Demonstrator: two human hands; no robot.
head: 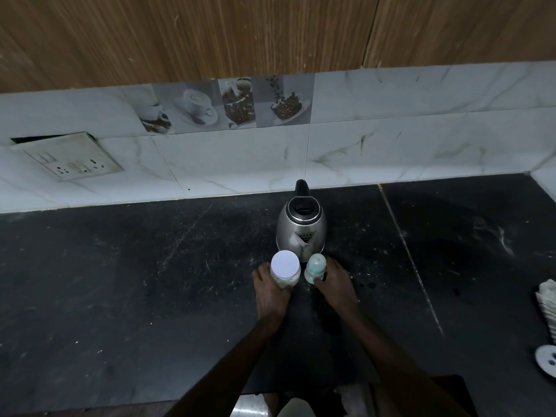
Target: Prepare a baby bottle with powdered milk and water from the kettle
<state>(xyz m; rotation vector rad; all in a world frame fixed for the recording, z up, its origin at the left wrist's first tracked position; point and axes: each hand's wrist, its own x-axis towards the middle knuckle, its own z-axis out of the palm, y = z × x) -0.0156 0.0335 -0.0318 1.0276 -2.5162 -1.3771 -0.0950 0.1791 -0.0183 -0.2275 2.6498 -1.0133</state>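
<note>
- The dark surface (120, 281) carries everything and runs back to a white tiled wall.
- The steel kettle (301, 228) stands upright just behind both hands. Its spout faces the person and its handle is at the back.
- The left hand (270, 291) is curled round the jar. The right hand (337, 284) is curled round the baby bottle.
- The jar (285, 267) stands upright with its white lid on, just left of the bottle.
- The baby bottle (315, 267) stands upright with its cap on, right in front of the spout. It seems to rest on the surface, but the light is dim.
</note>
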